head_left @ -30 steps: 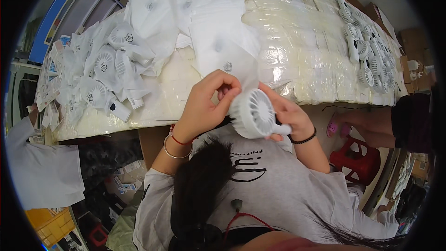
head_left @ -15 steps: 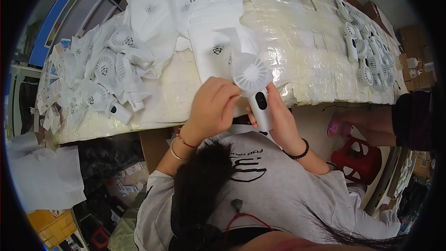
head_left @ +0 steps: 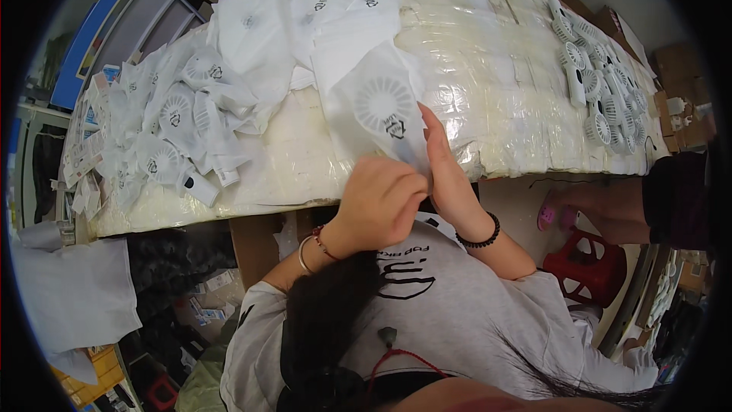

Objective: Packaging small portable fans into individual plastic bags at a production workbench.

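In front of me a handheld fan (head_left: pixel 383 101) with a round slatted head sits inside a translucent white bag (head_left: pixel 347 91) with a small black print. My left hand (head_left: pixel 385 202) is closed low on the bag, about the fan's handle; the handle itself is hidden. Against the bag's right side rests my right hand (head_left: pixel 454 183), its fingers stretched upward and its palm toward the bag.
Several bagged fans (head_left: pixel 179 111) are heaped on the left of the plastic-wrapped table (head_left: pixel 488 99). Flat white bags (head_left: pixel 252 23) lie at the back, and bare fans (head_left: pixel 602 76) at the far right. A red stool (head_left: pixel 587 267) stands beside another person's leg (head_left: pixel 610 214).
The bag now covers the whole fan, handle included. My left hand has moved down and right to the handle end. My right hand's fingers have straightened from around the handle.
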### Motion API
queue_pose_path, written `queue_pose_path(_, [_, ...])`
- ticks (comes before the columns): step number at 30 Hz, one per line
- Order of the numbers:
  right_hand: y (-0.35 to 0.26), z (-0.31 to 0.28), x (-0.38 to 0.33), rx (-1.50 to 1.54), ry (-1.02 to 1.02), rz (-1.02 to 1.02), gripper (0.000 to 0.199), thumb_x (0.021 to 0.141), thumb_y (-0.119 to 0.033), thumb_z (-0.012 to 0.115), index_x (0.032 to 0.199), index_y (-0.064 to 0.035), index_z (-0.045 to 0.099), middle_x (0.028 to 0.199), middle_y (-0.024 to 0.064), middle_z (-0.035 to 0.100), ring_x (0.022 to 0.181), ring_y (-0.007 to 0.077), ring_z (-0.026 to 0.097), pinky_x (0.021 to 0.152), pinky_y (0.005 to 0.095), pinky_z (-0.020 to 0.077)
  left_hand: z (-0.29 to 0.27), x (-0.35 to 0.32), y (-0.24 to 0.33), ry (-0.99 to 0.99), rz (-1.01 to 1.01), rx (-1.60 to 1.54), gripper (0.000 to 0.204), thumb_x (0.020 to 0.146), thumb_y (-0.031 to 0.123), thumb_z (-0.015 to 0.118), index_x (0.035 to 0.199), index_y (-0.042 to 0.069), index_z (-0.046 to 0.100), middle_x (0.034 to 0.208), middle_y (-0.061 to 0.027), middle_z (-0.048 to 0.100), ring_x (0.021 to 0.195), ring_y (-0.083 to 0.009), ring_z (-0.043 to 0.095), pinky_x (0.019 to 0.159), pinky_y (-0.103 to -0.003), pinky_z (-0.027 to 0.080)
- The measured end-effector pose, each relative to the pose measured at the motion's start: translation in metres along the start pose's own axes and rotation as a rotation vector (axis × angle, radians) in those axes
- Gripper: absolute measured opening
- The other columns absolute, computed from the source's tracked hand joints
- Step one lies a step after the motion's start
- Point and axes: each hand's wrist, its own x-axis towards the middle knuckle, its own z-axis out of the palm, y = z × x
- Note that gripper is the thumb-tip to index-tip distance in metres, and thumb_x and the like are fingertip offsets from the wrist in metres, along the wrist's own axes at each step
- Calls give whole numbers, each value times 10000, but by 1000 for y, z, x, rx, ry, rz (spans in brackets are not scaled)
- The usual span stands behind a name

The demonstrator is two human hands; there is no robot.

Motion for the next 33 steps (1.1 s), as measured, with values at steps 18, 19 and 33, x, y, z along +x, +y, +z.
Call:
queue_pose_path(18, [0,-240,53,-1157,857,-22,576,836,-422,606,1187,29,534,1111,208,602,1043,321,569,872,382,455,-220,-121,-76,1005,-740,555,383,886,51,491,1265,-8,495,1377,-211,428,1142,-240,506,859,-235,412])
queue_pose_path(19, [9,-249,53,-1222,861,70,597,834,-434,599,1200,32,521,1092,213,608,1023,333,578,861,394,461,-232,-144,-91,934,-765,684,401,891,72,508,1285,3,483,1387,-212,412,1103,-239,524,850,-225,413])
queue_pose_path(33, [6,-121,34,-498,392,56,525,755,-173,684,1193,56,505,895,117,621,725,149,558,633,247,466,-178,-75,-35,504,-309,803,315,795,50,619,1108,81,598,1320,-171,415,1164,-298,412,900,-337,385])
